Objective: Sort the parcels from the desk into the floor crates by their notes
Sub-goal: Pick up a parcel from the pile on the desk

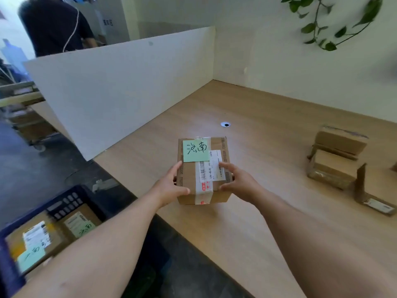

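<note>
Parcel in hand: a taped cardboard parcel [203, 175] sits between both hands over the near-middle of the desk [247, 233]. Whether its base rests on the wood or is just clear of it cannot be told.
Note: a green note [196, 150] with handwritten characters is stuck on the parcel's top at the far left corner, beside a white shipping label [212, 166].
Left hand: the left hand [171, 186] grasps the parcel's left side, with the thumb over the near top edge.
Right hand: the right hand [238, 181] grasps the right side, with fingers lying across the shipping label and the thumb at the near edge.
Done: the blue crate [64, 197] on the floor at lower left already holds at least two boxes, the near crated parcel [32, 237] and the far crated parcel [79, 220]. Each carries a green slip, too blurred to read.
Left to do: a stack of parcels [337, 160] waits on the desk well to the right, with a flat parcel [373, 201] just beside it. No notes show on them from this angle.
Other crates: only the one crate is in view.
Stage: probably the middle of the job. This parcel is gripped but not yet delivered, and at least a few more remain after it.
Destination: it cannot be confirmed, as the crate's slips are unreadable.
</note>
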The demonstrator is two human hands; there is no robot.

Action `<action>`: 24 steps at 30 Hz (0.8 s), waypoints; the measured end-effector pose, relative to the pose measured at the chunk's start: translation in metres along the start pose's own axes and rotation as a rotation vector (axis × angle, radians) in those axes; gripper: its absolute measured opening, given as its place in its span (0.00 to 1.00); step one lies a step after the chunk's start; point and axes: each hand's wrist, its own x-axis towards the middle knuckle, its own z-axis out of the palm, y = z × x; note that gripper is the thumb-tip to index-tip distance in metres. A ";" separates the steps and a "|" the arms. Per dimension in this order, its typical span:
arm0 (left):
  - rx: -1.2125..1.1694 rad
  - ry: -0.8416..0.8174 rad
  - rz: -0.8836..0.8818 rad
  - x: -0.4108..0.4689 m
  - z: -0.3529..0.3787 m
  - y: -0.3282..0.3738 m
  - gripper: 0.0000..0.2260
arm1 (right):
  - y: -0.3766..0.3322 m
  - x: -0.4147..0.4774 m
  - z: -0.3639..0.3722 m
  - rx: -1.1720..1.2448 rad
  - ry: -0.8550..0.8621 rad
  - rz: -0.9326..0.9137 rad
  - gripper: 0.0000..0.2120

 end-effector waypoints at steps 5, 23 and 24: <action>0.002 0.083 -0.041 -0.033 -0.029 -0.025 0.42 | -0.025 0.002 0.038 -0.027 -0.110 -0.061 0.36; -0.172 0.394 -0.231 -0.162 -0.121 -0.178 0.44 | -0.107 -0.017 0.238 -0.356 -0.405 -0.204 0.37; -0.179 0.409 -0.248 -0.170 -0.128 -0.186 0.45 | -0.113 -0.019 0.252 -0.374 -0.419 -0.212 0.37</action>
